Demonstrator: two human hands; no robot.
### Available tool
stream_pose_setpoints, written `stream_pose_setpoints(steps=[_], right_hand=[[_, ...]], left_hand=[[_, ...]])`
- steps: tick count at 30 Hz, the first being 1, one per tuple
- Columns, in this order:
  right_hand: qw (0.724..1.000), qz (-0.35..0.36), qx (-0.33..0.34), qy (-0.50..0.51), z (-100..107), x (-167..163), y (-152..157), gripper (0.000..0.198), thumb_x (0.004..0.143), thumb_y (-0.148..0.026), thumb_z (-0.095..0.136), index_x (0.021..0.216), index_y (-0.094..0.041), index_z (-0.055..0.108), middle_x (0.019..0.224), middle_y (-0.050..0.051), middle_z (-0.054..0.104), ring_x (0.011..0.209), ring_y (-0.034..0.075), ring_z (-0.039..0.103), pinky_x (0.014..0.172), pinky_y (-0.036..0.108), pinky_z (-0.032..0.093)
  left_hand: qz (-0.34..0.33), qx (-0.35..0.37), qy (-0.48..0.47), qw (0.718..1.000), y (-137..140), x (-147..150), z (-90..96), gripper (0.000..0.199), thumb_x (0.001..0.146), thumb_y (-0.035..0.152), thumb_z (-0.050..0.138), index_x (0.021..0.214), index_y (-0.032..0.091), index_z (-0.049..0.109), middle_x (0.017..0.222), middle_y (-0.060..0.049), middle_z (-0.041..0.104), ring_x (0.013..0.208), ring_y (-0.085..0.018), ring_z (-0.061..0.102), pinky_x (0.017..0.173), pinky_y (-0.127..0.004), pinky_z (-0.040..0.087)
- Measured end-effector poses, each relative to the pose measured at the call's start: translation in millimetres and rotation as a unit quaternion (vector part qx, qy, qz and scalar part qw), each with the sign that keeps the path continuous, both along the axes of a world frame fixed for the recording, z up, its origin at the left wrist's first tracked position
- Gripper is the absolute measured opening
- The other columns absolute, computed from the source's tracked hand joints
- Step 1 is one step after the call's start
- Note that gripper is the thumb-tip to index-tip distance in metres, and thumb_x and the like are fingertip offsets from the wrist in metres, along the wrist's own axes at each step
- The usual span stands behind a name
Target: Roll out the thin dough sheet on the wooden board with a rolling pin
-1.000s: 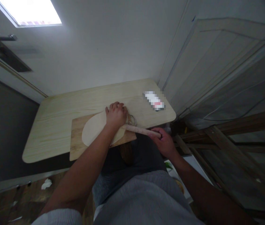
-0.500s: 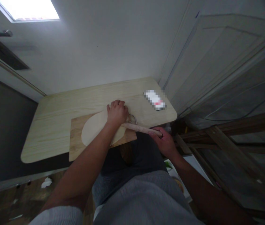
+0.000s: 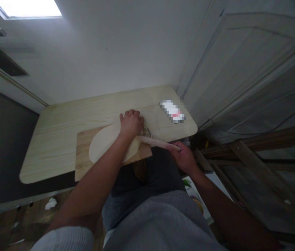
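Note:
A pale, flat dough sheet (image 3: 102,143) lies over a wooden cutting board (image 3: 82,153) near the table's front edge. My left hand (image 3: 133,122) is on the far right part of the sheet, fingers bent over its edge, fingertips partly hidden. A light wooden rolling pin (image 3: 156,142) slants from the right side of the sheet toward my right hand (image 3: 181,155), which is closed round its near end. The pin's other end disappears by the dough below my left hand. Beside that hand, a metal ring (image 3: 148,131) shows at the board's right end.
The board rests on a light wood-grain table (image 3: 55,129). A blurred-out phone-like object (image 3: 172,111) lies at the table's right. Behind stands a white door (image 3: 105,69); wooden bars (image 3: 251,157) are on the right. A white tray (image 3: 210,216) with food sits low beside my right forearm.
The view has shifted slightly. My left hand stays on the dough and my right hand keeps the rolling pin at nearly the same slant, with only tiny movement.

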State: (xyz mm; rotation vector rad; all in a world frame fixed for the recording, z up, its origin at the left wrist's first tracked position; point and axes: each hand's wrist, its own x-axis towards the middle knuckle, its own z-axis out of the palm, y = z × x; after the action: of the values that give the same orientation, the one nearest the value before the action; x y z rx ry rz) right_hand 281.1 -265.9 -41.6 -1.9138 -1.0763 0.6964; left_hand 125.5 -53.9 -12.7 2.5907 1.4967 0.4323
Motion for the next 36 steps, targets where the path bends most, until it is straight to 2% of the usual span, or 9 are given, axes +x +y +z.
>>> stream_pose_setpoints(steps=[5,9,15,19,24,27,31,36], right_hand=[[1.0,-0.007,-0.001,0.013,2.7,-0.1,2.7,0.046,0.085,-0.065,0.06,0.077,-0.02,0.063,0.062,0.0,0.06,0.057,0.016,0.052,0.056,0.028,0.042],[1.0,-0.02,0.006,0.007,3.3,1.0,5.1,0.046,0.083,-0.064,0.063,0.082,-0.019,0.066,0.069,0.003,0.066,0.062,0.018,0.058,0.06,0.029,0.045],[0.999,-0.03,0.018,-0.011,4.0,3.0,10.3,0.042,0.084,-0.061,0.062,0.083,-0.02,0.067,0.077,0.006,0.07,0.072,0.022,0.064,0.068,0.032,0.049],[0.999,-0.039,0.022,0.001,5.1,3.6,12.7,0.039,0.084,-0.06,0.062,0.082,-0.021,0.066,0.074,0.005,0.069,0.07,0.022,0.063,0.067,0.032,0.05],[0.998,0.021,0.034,0.042,4.5,5.1,9.6,0.036,0.08,-0.054,0.069,0.094,-0.021,0.068,0.088,0.006,0.072,0.079,0.022,0.066,0.072,0.033,0.052],[0.996,0.057,0.042,0.056,4.3,7.2,8.6,0.037,0.079,-0.05,0.072,0.101,-0.021,0.068,0.096,0.005,0.073,0.088,0.022,0.067,0.08,0.034,0.052],[0.997,0.054,0.05,0.038,7.0,12.3,12.7,0.036,0.08,-0.049,0.072,0.103,-0.021,0.069,0.099,0.005,0.073,0.09,0.022,0.067,0.085,0.036,0.051],[0.996,0.059,0.058,0.029,8.5,14.3,13.0,0.034,0.08,-0.047,0.071,0.101,-0.021,0.069,0.096,0.005,0.073,0.089,0.022,0.067,0.083,0.035,0.052]], left_hand=[[-0.007,0.0,0.001,1.0,3.0,3.1,0.7,0.036,0.096,0.034,0.038,0.116,0.021,0.065,0.128,-0.015,0.062,0.122,-0.034,0.052,0.111,-0.06,0.029],[-0.007,0.004,0.0,1.0,4.8,5.8,1.6,0.037,0.097,0.035,0.036,0.117,0.022,0.065,0.128,-0.014,0.062,0.123,-0.033,0.051,0.114,-0.06,0.025],[-0.013,0.036,-0.005,0.999,8.5,11.6,3.0,0.037,0.099,0.036,0.035,0.114,0.022,0.066,0.124,-0.013,0.064,0.121,-0.031,0.052,0.115,-0.057,0.026],[-0.016,0.039,-0.011,0.999,9.7,14.5,6.5,0.038,0.1,0.037,0.035,0.114,0.022,0.066,0.125,-0.013,0.064,0.121,-0.031,0.052,0.115,-0.055,0.025],[-0.012,0.034,-0.029,0.999,5.1,11.5,12.3,0.04,0.101,0.038,0.033,0.112,0.022,0.067,0.122,-0.012,0.065,0.121,-0.03,0.052,0.112,-0.051,0.029],[0.0,0.033,-0.037,0.999,1.5,6.7,13.2,0.038,0.1,0.039,0.035,0.109,0.022,0.068,0.119,-0.011,0.067,0.118,-0.029,0.055,0.108,-0.048,0.034],[0.024,0.03,-0.065,0.997,0.2,-5.9,12.4,0.035,0.099,0.04,0.04,0.108,0.024,0.069,0.119,-0.008,0.069,0.116,-0.028,0.057,0.105,-0.045,0.039],[0.104,0.036,-0.099,0.989,-6.2,-36.3,6.9,0.038,0.099,0.039,0.038,0.119,0.022,0.065,0.123,-0.009,0.069,0.116,-0.028,0.059,0.103,-0.044,0.043]])
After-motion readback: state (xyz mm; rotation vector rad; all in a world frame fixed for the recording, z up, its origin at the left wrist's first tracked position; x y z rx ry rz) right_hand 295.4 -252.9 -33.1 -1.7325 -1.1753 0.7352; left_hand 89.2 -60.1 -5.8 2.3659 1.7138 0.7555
